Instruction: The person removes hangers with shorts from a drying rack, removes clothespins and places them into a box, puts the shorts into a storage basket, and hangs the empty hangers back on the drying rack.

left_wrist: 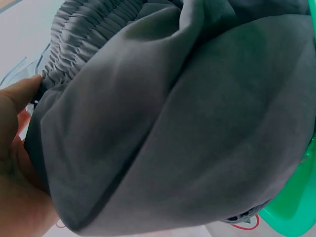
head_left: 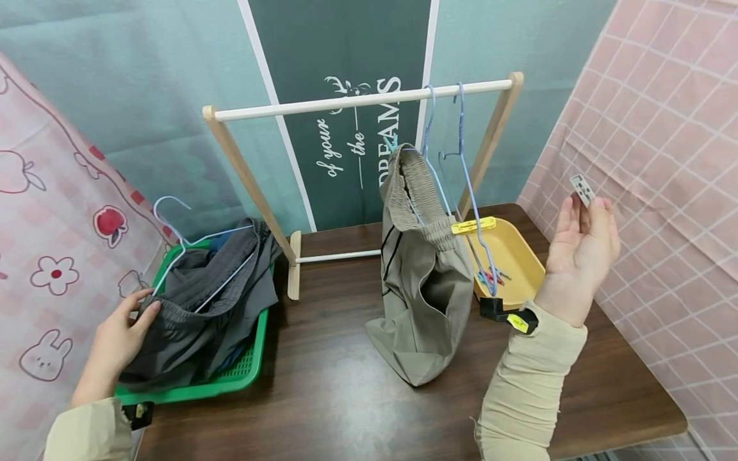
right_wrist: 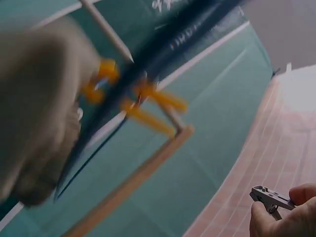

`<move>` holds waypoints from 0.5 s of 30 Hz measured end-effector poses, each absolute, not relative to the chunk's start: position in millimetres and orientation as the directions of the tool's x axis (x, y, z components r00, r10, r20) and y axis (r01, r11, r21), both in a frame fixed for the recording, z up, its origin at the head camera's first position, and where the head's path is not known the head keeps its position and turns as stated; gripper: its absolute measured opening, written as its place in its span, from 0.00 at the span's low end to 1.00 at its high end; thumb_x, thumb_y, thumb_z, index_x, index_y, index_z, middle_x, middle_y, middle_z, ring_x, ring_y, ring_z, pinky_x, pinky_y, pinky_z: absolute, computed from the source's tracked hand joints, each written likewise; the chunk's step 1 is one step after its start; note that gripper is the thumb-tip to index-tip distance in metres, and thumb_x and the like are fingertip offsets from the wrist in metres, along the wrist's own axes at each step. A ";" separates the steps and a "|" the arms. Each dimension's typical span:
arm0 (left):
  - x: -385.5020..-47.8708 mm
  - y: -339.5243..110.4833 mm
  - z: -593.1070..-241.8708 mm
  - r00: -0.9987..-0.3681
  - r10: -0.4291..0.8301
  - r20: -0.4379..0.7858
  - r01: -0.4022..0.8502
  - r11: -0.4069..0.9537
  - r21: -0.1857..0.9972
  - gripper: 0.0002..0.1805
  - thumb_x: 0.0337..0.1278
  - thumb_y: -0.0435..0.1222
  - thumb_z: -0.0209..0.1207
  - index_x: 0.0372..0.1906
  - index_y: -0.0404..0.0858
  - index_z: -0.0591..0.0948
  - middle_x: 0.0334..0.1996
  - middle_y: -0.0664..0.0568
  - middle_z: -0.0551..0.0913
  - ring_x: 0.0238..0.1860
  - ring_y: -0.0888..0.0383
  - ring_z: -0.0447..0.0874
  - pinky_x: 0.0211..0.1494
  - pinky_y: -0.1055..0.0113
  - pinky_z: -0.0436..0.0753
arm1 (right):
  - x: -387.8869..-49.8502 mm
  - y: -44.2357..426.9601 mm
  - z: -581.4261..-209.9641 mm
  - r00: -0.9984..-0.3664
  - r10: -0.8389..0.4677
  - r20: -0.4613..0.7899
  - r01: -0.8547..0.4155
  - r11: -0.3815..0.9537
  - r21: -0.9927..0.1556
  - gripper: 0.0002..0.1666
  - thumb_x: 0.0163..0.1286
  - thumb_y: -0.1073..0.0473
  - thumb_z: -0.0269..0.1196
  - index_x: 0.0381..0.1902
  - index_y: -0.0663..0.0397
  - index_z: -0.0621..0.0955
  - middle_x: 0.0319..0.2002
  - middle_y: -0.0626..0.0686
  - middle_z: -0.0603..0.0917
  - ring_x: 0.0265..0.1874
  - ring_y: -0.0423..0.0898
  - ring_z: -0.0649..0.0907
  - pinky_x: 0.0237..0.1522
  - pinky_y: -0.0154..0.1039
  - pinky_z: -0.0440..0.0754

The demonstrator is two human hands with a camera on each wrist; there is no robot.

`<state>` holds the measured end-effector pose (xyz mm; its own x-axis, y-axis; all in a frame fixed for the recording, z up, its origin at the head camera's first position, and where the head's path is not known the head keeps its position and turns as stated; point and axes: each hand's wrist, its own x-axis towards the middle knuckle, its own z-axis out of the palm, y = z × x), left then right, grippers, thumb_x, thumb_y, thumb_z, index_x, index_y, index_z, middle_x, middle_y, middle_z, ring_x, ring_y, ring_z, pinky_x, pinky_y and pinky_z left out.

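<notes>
- The left hand [head_left: 123, 330] pinched the left corner of the dark grey garment [head_left: 196, 326] by its elastic waistband, beside the end of the pale hanger [head_left: 183, 244].
- The right hand [head_left: 582, 256], well apart at the right, pinched a grey clip [head_left: 582, 190] between thumb and fingers.
- The dark garment lay in and over the green basket [head_left: 254, 366], near left; the hanger was at its waistband, but no clip showed there, so fastening and hanging looked undone.
- The taupe garment [head_left: 423, 314] looked finished: it hung toward the right of the rack [head_left: 357, 101], with a yellow clip [head_left: 474, 225] and a turquoise clip [head_left: 391, 142] at its waistband.
- Farther right, small clips [head_left: 494, 276] lay in the yellow tray [head_left: 533, 257].
</notes>
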<state>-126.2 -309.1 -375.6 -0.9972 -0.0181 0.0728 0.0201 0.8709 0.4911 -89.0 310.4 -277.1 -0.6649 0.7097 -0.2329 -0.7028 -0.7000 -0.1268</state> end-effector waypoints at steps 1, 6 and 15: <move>-126.0 -308.9 -375.7 -0.997 -0.012 0.080 0.028 0.874 0.485 0.25 0.74 0.42 0.43 0.64 0.29 0.65 0.52 0.22 0.69 0.46 0.27 0.73 0.41 0.38 0.71 | -90.1 314.5 -281.8 -0.660 0.707 -0.255 -0.701 -0.701 -0.130 0.06 0.63 0.77 0.58 0.34 0.65 0.75 0.30 0.62 0.79 0.27 0.54 0.82 0.28 0.43 0.84; -125.5 -308.3 -376.9 -0.995 0.007 0.098 0.053 0.880 0.471 0.23 0.74 0.41 0.42 0.63 0.28 0.66 0.50 0.21 0.71 0.46 0.27 0.73 0.42 0.38 0.71 | -102.1 330.3 -306.1 -0.632 0.705 -0.323 -0.672 -0.706 -0.225 0.08 0.63 0.76 0.58 0.33 0.62 0.71 0.32 0.58 0.78 0.29 0.49 0.80 0.37 0.38 0.84; -128.2 -304.6 -381.3 -0.981 0.018 0.191 0.103 0.888 0.447 0.16 0.71 0.35 0.46 0.55 0.29 0.70 0.31 0.37 0.72 0.29 0.48 0.69 0.32 0.60 0.65 | -134.1 343.6 -379.7 -0.515 0.772 -0.373 -0.495 -0.622 -0.606 0.12 0.63 0.78 0.57 0.26 0.60 0.69 0.41 0.50 0.69 0.40 0.41 0.74 0.50 0.29 0.79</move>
<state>-128.2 -304.6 -381.3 -0.9814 0.0182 0.1910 0.1035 0.8884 0.4472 -134.1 343.6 -379.7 -0.5146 0.7723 -0.3726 -0.4955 -0.6225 -0.6058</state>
